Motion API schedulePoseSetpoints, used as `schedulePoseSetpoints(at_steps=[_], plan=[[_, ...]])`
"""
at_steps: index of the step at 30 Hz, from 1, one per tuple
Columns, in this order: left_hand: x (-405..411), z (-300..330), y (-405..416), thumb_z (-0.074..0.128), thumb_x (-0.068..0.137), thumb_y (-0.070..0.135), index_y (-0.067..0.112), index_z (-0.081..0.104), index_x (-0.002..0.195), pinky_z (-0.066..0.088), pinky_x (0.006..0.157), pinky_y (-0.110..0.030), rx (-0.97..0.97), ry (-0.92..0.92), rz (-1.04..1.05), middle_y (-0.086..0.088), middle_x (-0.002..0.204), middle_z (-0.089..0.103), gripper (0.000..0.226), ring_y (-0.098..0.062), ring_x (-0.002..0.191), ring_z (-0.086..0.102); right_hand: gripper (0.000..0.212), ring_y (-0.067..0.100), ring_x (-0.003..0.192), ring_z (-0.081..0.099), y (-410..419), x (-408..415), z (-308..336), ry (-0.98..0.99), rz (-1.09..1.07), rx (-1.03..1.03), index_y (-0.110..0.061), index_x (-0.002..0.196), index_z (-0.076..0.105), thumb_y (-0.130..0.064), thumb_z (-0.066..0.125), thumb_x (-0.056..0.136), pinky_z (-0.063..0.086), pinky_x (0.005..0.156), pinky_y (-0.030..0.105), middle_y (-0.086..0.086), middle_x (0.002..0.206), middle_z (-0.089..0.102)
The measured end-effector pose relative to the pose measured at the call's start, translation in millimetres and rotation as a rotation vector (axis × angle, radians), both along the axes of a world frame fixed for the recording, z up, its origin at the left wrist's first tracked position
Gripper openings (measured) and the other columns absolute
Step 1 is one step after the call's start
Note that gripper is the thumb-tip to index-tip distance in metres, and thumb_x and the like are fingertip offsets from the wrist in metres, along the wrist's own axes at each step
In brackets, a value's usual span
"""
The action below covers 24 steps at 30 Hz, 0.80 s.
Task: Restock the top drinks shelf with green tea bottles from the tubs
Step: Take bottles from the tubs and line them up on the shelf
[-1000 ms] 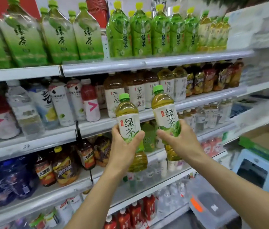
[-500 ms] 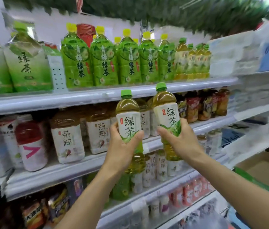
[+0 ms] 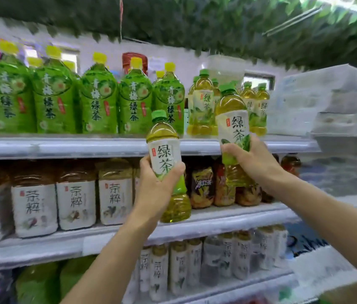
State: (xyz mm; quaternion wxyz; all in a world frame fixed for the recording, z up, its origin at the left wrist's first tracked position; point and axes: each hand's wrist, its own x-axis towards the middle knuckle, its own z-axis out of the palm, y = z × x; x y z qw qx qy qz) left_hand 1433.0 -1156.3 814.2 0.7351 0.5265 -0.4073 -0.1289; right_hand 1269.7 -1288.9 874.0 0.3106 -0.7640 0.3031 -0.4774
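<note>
The left hand (image 3: pixel 155 185) grips a green tea bottle (image 3: pixel 166 159) round its label, fingers and thumb curled on either side; the cap stands just below the lip of the top shelf (image 3: pixel 85 145), the base hanging under the palm. The right hand (image 3: pixel 254 163) clamps a second green tea bottle (image 3: pixel 232 119) low on its label, thumb in front, fingers wrapped behind. This one is higher, its cap above the shelf lip, in front of the shelved green tea bottles (image 3: pixel 201 106); whether it touches them looks doubtful through the blur.
</note>
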Motion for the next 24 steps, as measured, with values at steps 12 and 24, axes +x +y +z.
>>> schedulePoseSetpoints(at_steps=[12,24], plan=[[-19,71,-117,0.068,0.094,0.031,0.021,0.043,0.124,0.043,0.058,-0.003,-0.016,-0.142,0.126,0.012,0.102,0.057,0.040,0.002,0.089,0.054,0.058,0.021,0.113,0.056,-131,27,82,-0.227,0.148,-0.018,-0.019,0.126,0.040,-0.031,0.077,0.084,0.045,0.102,0.041,-0.002,0.114,0.060],[-9,83,-149,0.068,0.093,0.036,0.022,0.039,0.136,0.046,0.066,-0.010,-0.018,-0.241,0.172,0.013,0.109,0.058,0.054,0.000,0.096,0.056,0.067,0.020,0.116,0.052,-186,75,72,-0.241,0.198,0.088,-0.016,0.136,0.037,-0.029,0.077,0.084,0.041,0.108,0.047,0.003,0.127,0.057]])
